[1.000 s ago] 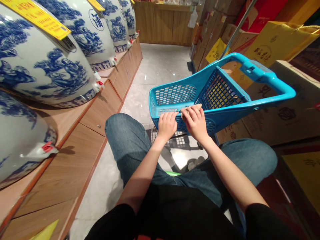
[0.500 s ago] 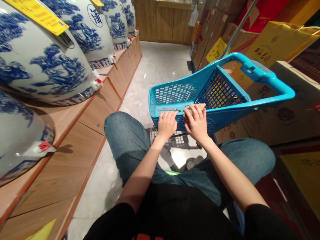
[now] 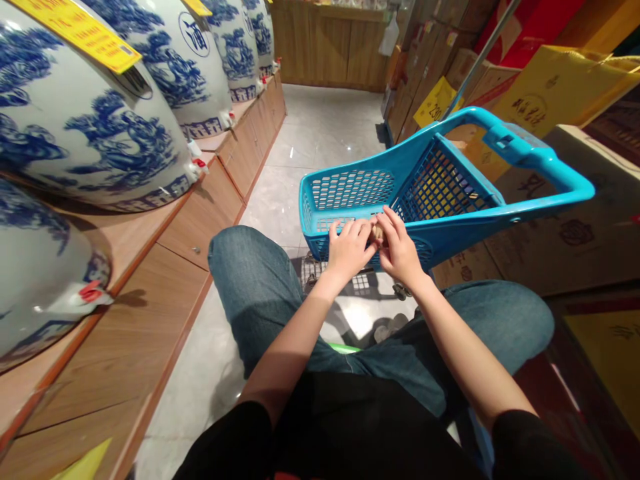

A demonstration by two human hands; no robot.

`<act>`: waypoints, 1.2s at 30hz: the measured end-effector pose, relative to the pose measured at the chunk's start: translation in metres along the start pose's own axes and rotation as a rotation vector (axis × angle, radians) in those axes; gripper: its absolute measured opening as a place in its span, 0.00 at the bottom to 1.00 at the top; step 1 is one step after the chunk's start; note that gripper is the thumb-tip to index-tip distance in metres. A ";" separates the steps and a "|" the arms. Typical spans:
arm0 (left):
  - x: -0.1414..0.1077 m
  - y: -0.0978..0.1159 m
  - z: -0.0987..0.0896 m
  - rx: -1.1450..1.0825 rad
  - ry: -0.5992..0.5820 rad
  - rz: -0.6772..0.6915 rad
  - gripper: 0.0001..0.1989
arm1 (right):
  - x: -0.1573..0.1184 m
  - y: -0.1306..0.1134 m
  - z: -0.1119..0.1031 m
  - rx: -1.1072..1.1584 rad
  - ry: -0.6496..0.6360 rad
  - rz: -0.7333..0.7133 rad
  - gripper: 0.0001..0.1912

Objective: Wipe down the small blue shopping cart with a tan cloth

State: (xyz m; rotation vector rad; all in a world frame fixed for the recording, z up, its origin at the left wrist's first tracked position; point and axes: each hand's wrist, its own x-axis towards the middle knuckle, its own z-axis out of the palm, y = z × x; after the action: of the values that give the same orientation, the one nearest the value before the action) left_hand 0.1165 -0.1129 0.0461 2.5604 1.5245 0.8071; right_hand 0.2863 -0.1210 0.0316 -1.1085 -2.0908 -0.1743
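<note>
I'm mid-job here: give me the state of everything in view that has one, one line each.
Left hand: fingers bent beside the tan item; grip unclear
Right hand: fingers curled around the tan item
Tan item: held, partly hidden
Blue cart: upright on its wheels
Front cabinet door: shut
Red tap: cannot tell whether open
White bag: hanging

My feed, left: blue-and-white jars [image 3: 117, 140] with red taps [image 3: 200, 163] on wooden cabinets [image 3: 150, 300] | right: cardboard boxes [image 3: 570, 207], yellow bag [image 3: 543, 100], yellow price sign [image 3: 433, 105] | ahead: pale tiled floor [image 3: 325, 127]
</note>
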 end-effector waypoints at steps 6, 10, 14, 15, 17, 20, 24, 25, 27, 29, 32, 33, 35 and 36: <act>0.004 0.002 0.007 0.001 0.093 -0.094 0.16 | 0.003 0.038 -0.029 -0.379 0.087 0.275 0.15; -0.007 -0.018 0.001 0.008 0.163 -0.158 0.14 | 0.002 0.048 -0.037 -0.439 0.039 0.290 0.14; -0.018 -0.041 -0.008 0.009 0.198 -0.281 0.12 | 0.002 0.043 -0.029 -0.464 0.072 0.263 0.15; -0.018 -0.042 -0.008 0.011 0.199 -0.293 0.12 | 0.002 0.042 -0.027 -0.468 0.086 0.262 0.15; -0.015 -0.037 -0.005 0.019 0.191 -0.288 0.14 | 0.003 0.039 -0.022 -0.474 0.110 0.267 0.15; -0.006 -0.023 0.001 0.038 0.137 -0.192 0.18 | 0.003 0.038 -0.020 -0.475 0.121 0.278 0.15; -0.005 -0.031 -0.004 0.040 0.069 -0.069 0.17 | 0.002 0.039 -0.023 -0.457 0.096 0.271 0.14; -0.008 -0.039 -0.007 0.039 0.075 -0.077 0.15 | 0.002 0.039 -0.023 -0.455 0.089 0.267 0.14; -0.018 -0.058 -0.011 0.044 0.117 -0.140 0.13 | 0.002 0.038 -0.023 -0.455 0.080 0.260 0.14; -0.027 -0.074 -0.013 0.033 0.175 -0.220 0.13 | 0.002 0.036 -0.022 -0.464 0.080 0.256 0.14; -0.031 -0.076 -0.007 0.026 0.242 -0.316 0.14 | 0.003 0.033 -0.018 -0.486 0.099 0.251 0.14; -0.030 -0.071 -0.004 0.024 0.250 -0.328 0.14 | 0.003 0.032 -0.017 -0.493 0.107 0.253 0.14; -0.025 -0.058 0.000 0.013 0.242 -0.308 0.14 | 0.003 0.031 -0.016 -0.500 0.119 0.260 0.14; -0.023 -0.052 0.001 0.008 0.226 -0.276 0.15 | 0.003 0.032 -0.016 -0.498 0.121 0.264 0.13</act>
State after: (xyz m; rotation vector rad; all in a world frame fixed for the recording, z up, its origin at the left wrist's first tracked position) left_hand 0.0664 -0.1052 0.0197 2.2528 1.8922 1.0802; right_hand 0.3184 -0.1066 0.0384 -1.6096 -1.8162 -0.6418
